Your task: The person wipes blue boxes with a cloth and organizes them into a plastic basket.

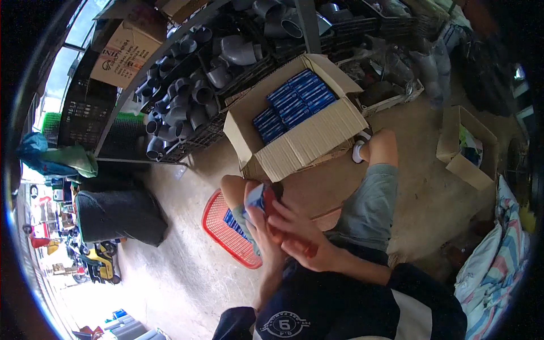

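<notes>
My left hand (259, 221) is closed around a small blue-and-white piece (256, 196), which sticks up above its fingers. Just to the right, my right hand (309, 243) is closed on a shiny red-orange object (277, 233), and its fingers reach across toward the left hand. Motion blur and the fingers hide what kind of things these are and whether they are joined. Beside my left leg a red plastic basket (214, 226) holds blue packs (233, 222). In front of me stands an open cardboard box (311, 139) with rows of small blue boxes (297, 99).
Black crates of grey pipe fittings (181, 105) line the shelf at the back left. A smaller open carton (467, 150) stands on the right, near a striped sack (490, 255). A dark covered bundle (119, 215) sits on the floor at left.
</notes>
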A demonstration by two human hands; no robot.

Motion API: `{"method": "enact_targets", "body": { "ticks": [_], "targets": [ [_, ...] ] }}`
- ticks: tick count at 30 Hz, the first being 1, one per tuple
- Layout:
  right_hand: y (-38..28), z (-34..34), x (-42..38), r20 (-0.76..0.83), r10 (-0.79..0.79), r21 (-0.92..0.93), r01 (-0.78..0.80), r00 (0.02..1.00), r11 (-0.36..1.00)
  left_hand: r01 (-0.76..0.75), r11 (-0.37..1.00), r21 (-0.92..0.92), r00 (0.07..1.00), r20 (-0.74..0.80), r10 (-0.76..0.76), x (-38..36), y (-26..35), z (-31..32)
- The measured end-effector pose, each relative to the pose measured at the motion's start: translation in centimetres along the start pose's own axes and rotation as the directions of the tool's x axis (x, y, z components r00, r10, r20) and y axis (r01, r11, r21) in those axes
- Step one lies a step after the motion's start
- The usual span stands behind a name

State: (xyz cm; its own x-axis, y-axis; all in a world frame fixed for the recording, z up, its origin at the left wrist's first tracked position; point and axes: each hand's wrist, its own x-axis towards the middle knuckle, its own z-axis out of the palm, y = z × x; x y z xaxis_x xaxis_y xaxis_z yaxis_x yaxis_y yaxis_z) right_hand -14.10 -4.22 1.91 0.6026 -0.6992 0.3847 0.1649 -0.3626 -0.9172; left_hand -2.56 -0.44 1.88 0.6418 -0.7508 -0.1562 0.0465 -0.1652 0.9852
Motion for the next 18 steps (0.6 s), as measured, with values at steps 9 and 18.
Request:
{"method": "enact_targets", "body": {
  "ticks": [9, 18],
  "targets": [
    [-0.3, -1.3, 1.6, -0.106, 0.432, 0.430, -0.350, 0.896, 0.832, -0.166, 0.958, -0.234, 0.985, 0.006, 0.173, -1.7, 2.3, 2.8],
    [0.4, -2.6, -0.7, -0.206, 0.426, 0.154, -0.401, 0.881, 0.903, 0.088, 0.959, -0.269, 0.994, 0.083, -0.068, 0.8, 1.5, 1.8]
  ]
}}
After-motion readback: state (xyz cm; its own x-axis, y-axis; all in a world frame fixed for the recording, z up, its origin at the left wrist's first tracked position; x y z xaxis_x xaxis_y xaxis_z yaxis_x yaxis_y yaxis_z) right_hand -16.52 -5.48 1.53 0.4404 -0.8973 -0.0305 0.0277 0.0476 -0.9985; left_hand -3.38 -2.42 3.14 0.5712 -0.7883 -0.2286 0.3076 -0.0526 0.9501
